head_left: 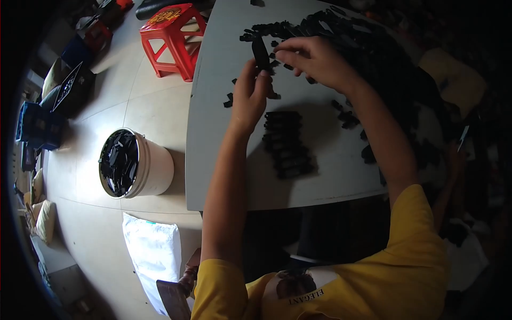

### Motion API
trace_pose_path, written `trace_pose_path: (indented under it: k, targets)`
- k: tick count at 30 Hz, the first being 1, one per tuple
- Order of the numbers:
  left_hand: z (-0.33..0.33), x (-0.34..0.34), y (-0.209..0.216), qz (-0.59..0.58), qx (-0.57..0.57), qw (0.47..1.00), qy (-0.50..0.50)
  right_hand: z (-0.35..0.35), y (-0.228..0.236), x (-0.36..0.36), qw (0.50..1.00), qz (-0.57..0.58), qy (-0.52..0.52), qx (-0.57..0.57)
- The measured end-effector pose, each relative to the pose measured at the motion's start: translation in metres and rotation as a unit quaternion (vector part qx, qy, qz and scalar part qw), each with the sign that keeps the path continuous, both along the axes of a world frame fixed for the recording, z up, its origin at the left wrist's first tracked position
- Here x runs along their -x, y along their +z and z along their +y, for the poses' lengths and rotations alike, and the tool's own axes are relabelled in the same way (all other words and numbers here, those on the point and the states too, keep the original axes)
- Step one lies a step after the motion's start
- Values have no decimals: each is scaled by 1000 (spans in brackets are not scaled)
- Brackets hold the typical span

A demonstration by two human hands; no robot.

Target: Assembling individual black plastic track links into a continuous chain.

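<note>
My left hand [249,96] is closed on a long, flat black piece [260,52], which stands up from between the thumb and fingers. Just to its right, my right hand [314,61] has thumb and forefinger brought together in a pinch. Whatever lies between those fingertips is too small to make out. Below the hands, a neat row of similar black pieces [288,144] lies on the pale table [224,176]. Small black bits [228,100] are scattered near my left wrist, and a few more [346,114] lie under my right forearm.
A large heap of black pieces [341,32] covers the table's far right. Left of the table stand a white bucket [157,168] filled with black pieces and a red stool [173,40]. A white sack [152,256] lies on the floor. Another person's arm [448,181] shows dimly at right.
</note>
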State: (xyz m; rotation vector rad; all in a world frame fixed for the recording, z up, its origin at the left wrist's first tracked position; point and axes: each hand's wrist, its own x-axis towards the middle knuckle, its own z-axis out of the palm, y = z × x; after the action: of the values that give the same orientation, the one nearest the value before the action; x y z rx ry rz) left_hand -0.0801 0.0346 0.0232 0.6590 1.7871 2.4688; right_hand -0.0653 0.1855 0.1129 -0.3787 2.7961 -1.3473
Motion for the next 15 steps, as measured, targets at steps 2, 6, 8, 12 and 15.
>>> trace_pose_path:
  k: [2,6,8,12,15]
  targets:
    - [0,-2,5,-21,5,1000,-22,31,-1,-21,979,164,-73,-91]
    - [-2,-3,6,-141,-4,988,-60,64,-34,-61,939,118,-170,-274]
    - [1,-4,7,-150,-15,986,-73,69,-54,-71,886,61,-177,-423]
    - [-4,-8,10,-142,24,984,-105,54,-68,-66,892,72,-170,-413]
    - [-6,-13,13,-152,68,979,-115,28,-51,-63,987,80,-141,-5]
